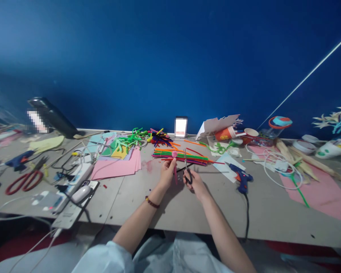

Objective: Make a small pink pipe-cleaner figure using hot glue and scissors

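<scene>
While the left hand (167,173) is pinching a pink craft piece (174,154) upright, probably to steady it, the right hand (197,185) is gripping black-handled scissors (188,177), blades pointing away beside it; bundled pipe cleaners (194,157) are lying just beyond on the desk (187,216).

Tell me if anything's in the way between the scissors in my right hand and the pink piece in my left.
Nothing visible stands between the scissors in your right hand and the pink piece in your left hand. The pipe cleaner bundle lies beyond your hands on the table.
</scene>
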Available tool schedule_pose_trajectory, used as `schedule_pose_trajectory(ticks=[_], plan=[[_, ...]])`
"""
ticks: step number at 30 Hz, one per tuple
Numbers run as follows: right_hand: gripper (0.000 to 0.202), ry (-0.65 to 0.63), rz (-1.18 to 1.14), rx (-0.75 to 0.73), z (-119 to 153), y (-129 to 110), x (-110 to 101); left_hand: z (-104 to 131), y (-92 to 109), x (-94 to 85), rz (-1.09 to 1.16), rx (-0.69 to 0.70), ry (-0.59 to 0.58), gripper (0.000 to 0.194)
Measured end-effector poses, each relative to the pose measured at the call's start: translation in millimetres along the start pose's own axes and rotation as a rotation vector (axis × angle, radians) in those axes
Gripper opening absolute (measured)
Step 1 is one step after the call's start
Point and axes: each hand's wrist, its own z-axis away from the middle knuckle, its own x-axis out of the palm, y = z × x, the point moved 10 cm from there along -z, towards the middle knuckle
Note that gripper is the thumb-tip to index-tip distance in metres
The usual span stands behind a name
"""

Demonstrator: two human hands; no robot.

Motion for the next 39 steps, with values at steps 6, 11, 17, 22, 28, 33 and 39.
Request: schedule_pose_trajectory(ticks=[6,11,17,22,28,33,39], plan=[[0.048,0.011,-0.006,-0.023,0,-2,-1,0,0,-1.2,-0.014,0.002,0.009,0.039],[0.047,0.022,0.024,-0.029,-2,1,-3,0,-1,-1.3,-0.009,0.004,0.005,0.040],[0.045,0.024,0.035,-0.038,0,-2,-2,-1,-4,-2.3,0.012,-0.016,0.014,0.041],[0.044,0.046,0.051,-0.047,1,-3,-4,0,-4,-0.3,0.051,-0.027,0.006,0.041],[0.044,0.069,0.101,-0.046,1,-1,-6,-2,-10,1.3,0.124,-0.063,-0.007,0.038],[0.046,0.069,0.123,-0.060,0,0,-5,-3,-12,2.0,0.181,-0.079,-0.018,0.036],[0.047,0.087,0.115,-0.069,-1,0,-7,-2,-14,2.9,0.186,-0.080,-0.027,0.038]])
